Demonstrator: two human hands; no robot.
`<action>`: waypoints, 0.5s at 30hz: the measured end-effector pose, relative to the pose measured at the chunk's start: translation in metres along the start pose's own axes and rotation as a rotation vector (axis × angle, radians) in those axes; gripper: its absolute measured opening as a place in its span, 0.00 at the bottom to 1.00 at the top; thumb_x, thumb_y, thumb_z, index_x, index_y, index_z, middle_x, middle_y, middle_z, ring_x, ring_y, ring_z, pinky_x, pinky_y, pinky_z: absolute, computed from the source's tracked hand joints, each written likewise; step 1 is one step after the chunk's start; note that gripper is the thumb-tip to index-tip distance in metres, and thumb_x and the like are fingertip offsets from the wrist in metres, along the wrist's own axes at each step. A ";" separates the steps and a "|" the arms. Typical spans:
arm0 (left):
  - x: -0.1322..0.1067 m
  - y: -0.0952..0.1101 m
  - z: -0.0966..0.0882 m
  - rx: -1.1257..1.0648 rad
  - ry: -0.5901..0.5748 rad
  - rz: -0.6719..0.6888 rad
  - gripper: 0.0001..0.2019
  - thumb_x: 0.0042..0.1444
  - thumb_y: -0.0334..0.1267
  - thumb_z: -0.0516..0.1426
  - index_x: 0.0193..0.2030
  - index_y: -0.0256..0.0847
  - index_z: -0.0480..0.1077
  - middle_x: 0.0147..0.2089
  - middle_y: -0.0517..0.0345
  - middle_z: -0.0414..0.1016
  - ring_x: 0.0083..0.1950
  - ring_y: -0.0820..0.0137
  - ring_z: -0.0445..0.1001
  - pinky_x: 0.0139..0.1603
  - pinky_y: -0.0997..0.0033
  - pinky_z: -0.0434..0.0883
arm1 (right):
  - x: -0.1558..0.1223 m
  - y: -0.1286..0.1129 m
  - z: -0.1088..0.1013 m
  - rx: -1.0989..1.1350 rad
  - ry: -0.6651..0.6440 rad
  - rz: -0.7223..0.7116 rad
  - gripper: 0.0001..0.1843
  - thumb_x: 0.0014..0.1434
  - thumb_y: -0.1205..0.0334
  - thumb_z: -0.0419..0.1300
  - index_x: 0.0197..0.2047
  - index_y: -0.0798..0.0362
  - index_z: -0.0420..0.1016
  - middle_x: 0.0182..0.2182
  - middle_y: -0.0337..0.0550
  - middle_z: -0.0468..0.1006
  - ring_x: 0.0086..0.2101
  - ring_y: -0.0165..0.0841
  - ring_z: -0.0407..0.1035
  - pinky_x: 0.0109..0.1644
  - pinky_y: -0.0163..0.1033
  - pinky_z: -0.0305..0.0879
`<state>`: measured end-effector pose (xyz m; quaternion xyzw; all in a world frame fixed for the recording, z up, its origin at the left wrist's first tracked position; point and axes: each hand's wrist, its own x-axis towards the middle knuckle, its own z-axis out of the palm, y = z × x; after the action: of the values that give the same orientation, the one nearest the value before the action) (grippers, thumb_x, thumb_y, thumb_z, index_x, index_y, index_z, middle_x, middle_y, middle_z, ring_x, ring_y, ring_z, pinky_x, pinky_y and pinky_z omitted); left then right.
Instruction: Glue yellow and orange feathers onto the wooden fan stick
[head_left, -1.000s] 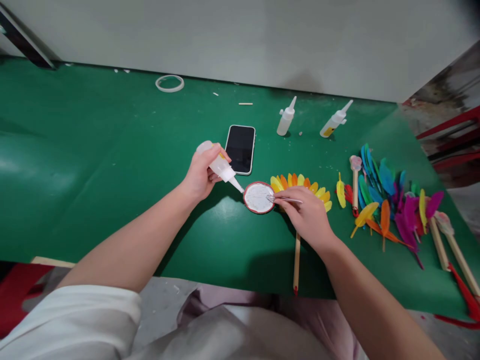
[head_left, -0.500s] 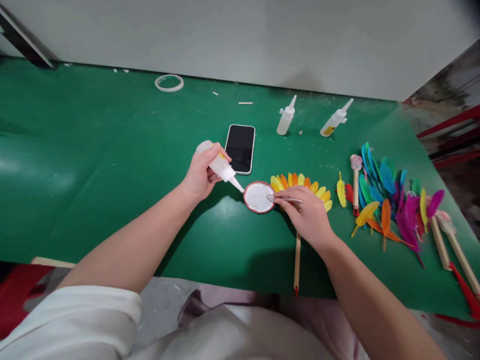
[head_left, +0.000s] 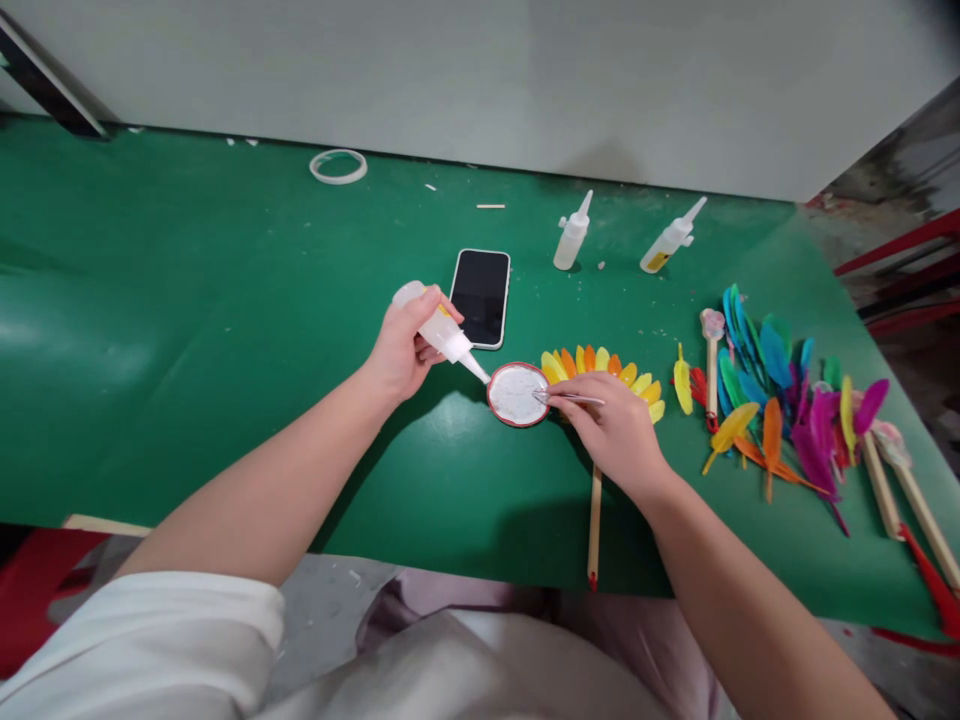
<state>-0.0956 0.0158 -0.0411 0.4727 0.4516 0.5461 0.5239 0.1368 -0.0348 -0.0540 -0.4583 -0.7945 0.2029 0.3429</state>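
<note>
My left hand point(head_left: 401, 350) is closed round a white glue bottle point(head_left: 441, 332), tilted so its nozzle touches the left rim of a round white disc with a red edge point(head_left: 517, 394). My right hand point(head_left: 611, 432) is closed on thin metal tweezers point(head_left: 571, 399), whose tips rest on the disc's right side. Behind the disc, yellow and orange feathers point(head_left: 600, 366) fan out in an arc. A wooden stick point(head_left: 594, 520) runs from under my right hand toward the table's near edge.
A black phone point(head_left: 481, 296) lies just behind the disc. Two more glue bottles point(head_left: 572, 235) point(head_left: 670, 240) sit farther back. A heap of coloured feathers point(head_left: 780, 400) and wooden sticks point(head_left: 900, 490) fills the right side. A white ring point(head_left: 338, 166) lies near the wall on the green table point(head_left: 187, 330).
</note>
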 end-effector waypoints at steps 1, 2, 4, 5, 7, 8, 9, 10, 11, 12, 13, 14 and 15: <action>0.000 0.000 0.000 0.012 -0.001 0.004 0.22 0.45 0.59 0.55 0.23 0.39 0.63 0.13 0.67 0.50 0.12 0.82 0.44 0.11 0.76 0.43 | 0.000 0.000 0.000 -0.001 -0.003 0.005 0.08 0.58 0.64 0.56 0.34 0.49 0.78 0.32 0.42 0.80 0.35 0.35 0.72 0.40 0.43 0.68; 0.000 0.000 0.000 0.020 -0.001 0.006 0.22 0.46 0.60 0.54 0.23 0.40 0.63 0.13 0.68 0.49 0.12 0.82 0.44 0.11 0.76 0.43 | 0.000 0.000 0.000 -0.002 -0.006 0.009 0.08 0.58 0.64 0.56 0.34 0.49 0.78 0.32 0.41 0.80 0.35 0.36 0.72 0.40 0.43 0.68; 0.000 -0.001 -0.001 0.024 0.000 0.003 0.22 0.46 0.60 0.54 0.23 0.40 0.63 0.13 0.68 0.49 0.12 0.82 0.43 0.11 0.76 0.43 | 0.000 0.000 0.000 0.000 -0.008 0.011 0.08 0.58 0.64 0.57 0.35 0.49 0.78 0.32 0.42 0.80 0.35 0.35 0.72 0.40 0.43 0.68; 0.000 -0.001 -0.001 0.022 -0.001 0.000 0.22 0.45 0.59 0.54 0.23 0.40 0.63 0.13 0.68 0.49 0.12 0.82 0.43 0.11 0.76 0.43 | 0.000 0.000 0.000 0.000 -0.007 0.011 0.08 0.58 0.64 0.57 0.35 0.49 0.78 0.32 0.42 0.80 0.35 0.35 0.72 0.40 0.42 0.68; 0.000 -0.002 -0.001 0.015 0.002 -0.009 0.21 0.45 0.59 0.55 0.23 0.40 0.63 0.13 0.67 0.49 0.12 0.82 0.43 0.11 0.76 0.43 | 0.000 0.001 0.001 0.001 -0.004 0.007 0.07 0.58 0.65 0.57 0.35 0.49 0.78 0.32 0.41 0.80 0.35 0.35 0.72 0.40 0.42 0.68; 0.000 -0.002 -0.001 0.010 0.003 -0.012 0.21 0.45 0.59 0.55 0.23 0.40 0.64 0.13 0.67 0.49 0.12 0.82 0.43 0.11 0.76 0.43 | 0.000 0.001 0.001 0.001 -0.003 0.005 0.07 0.57 0.65 0.57 0.35 0.49 0.78 0.32 0.41 0.80 0.35 0.35 0.72 0.40 0.42 0.68; 0.000 -0.002 -0.002 0.007 0.005 -0.014 0.21 0.45 0.59 0.55 0.23 0.40 0.64 0.13 0.67 0.49 0.12 0.82 0.43 0.11 0.76 0.43 | 0.000 0.001 0.001 0.002 0.000 0.002 0.07 0.57 0.65 0.57 0.35 0.49 0.78 0.32 0.41 0.80 0.35 0.35 0.72 0.40 0.41 0.69; 0.000 -0.002 -0.002 0.006 0.008 -0.016 0.21 0.45 0.59 0.55 0.23 0.40 0.64 0.13 0.67 0.49 0.12 0.82 0.42 0.11 0.76 0.43 | 0.000 0.001 0.001 0.004 0.005 0.000 0.07 0.57 0.65 0.58 0.35 0.49 0.78 0.32 0.41 0.80 0.35 0.35 0.72 0.40 0.41 0.69; 0.000 -0.002 -0.001 0.005 0.010 -0.018 0.21 0.45 0.59 0.55 0.23 0.40 0.64 0.13 0.67 0.49 0.12 0.82 0.42 0.11 0.76 0.43 | -0.001 0.001 0.001 0.006 0.010 -0.004 0.07 0.57 0.65 0.58 0.35 0.50 0.78 0.32 0.41 0.80 0.35 0.35 0.72 0.40 0.41 0.69; 0.000 -0.002 -0.001 0.005 0.011 -0.021 0.21 0.45 0.59 0.55 0.23 0.40 0.64 0.13 0.67 0.49 0.12 0.82 0.42 0.12 0.76 0.43 | -0.001 0.001 0.001 0.010 0.014 -0.007 0.07 0.57 0.65 0.58 0.35 0.50 0.78 0.32 0.41 0.80 0.35 0.35 0.72 0.40 0.41 0.69; 0.000 -0.001 -0.001 0.006 0.013 -0.024 0.21 0.45 0.59 0.55 0.23 0.40 0.64 0.13 0.67 0.49 0.12 0.82 0.42 0.12 0.76 0.43 | -0.001 0.001 0.001 0.014 0.017 -0.010 0.07 0.57 0.65 0.58 0.35 0.50 0.78 0.32 0.42 0.80 0.35 0.34 0.72 0.40 0.41 0.69; 0.000 -0.001 -0.001 0.006 0.014 -0.027 0.21 0.44 0.59 0.55 0.23 0.40 0.63 0.13 0.67 0.49 0.12 0.82 0.42 0.11 0.76 0.43 | -0.001 0.001 0.001 0.019 0.020 -0.012 0.06 0.57 0.65 0.58 0.35 0.51 0.78 0.32 0.42 0.80 0.35 0.34 0.72 0.40 0.40 0.69; 0.000 -0.001 -0.001 0.005 0.015 -0.030 0.21 0.44 0.59 0.55 0.23 0.40 0.63 0.13 0.67 0.50 0.12 0.82 0.43 0.11 0.76 0.43 | -0.001 0.001 0.001 0.023 0.021 -0.012 0.06 0.57 0.65 0.58 0.34 0.51 0.78 0.32 0.42 0.80 0.35 0.34 0.72 0.40 0.41 0.69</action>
<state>-0.0964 0.0159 -0.0417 0.4632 0.4640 0.5404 0.5274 0.1367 -0.0353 -0.0555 -0.4517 -0.7911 0.2052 0.3578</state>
